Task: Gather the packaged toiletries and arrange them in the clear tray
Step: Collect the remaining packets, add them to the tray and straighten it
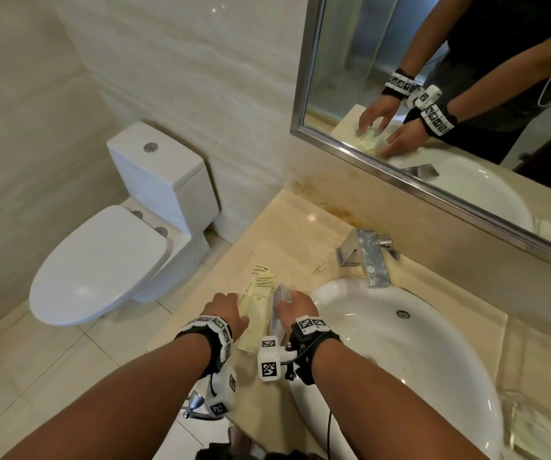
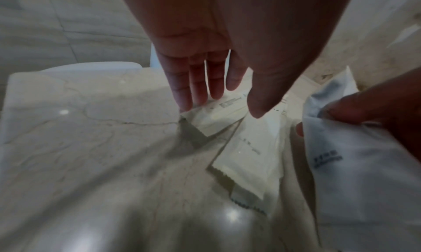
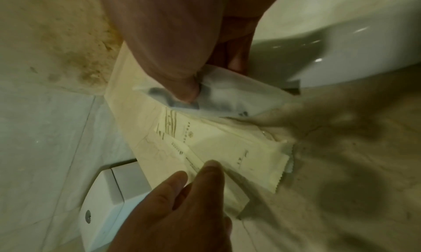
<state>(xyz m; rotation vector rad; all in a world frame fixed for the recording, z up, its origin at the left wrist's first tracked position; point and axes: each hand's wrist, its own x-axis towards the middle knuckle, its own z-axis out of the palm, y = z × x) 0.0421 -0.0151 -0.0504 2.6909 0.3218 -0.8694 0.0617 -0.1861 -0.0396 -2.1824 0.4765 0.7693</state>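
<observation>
Packets (image 1: 256, 302) of pale yellow are lying lengthwise away from the body on the counter (image 1: 287, 234), under the left hand (image 1: 231, 310), fingers straight and touching one (nearer), while the right hand (image 1: 295, 308) is pinching a white sachet (image 1: 280, 295).

The pale yellow flat paper sachets (image 1: 257, 305) are lying half buried under both hands on the head view, so their count is staying unclear. The small print on them (image 3: 241, 161) is blurring past reading. The right hand (image 1: 295, 307) is covering much of the translucent white plastic packet (image 1: 280, 295) it is pinching, and the dark contents (image 3: 218, 98) are smearing into a shapeless patch. At four o'clock in the head view, the clear plastic tray (image 1: 533, 426) is running off the picture's edge, with its contents too blurred to name.
</observation>
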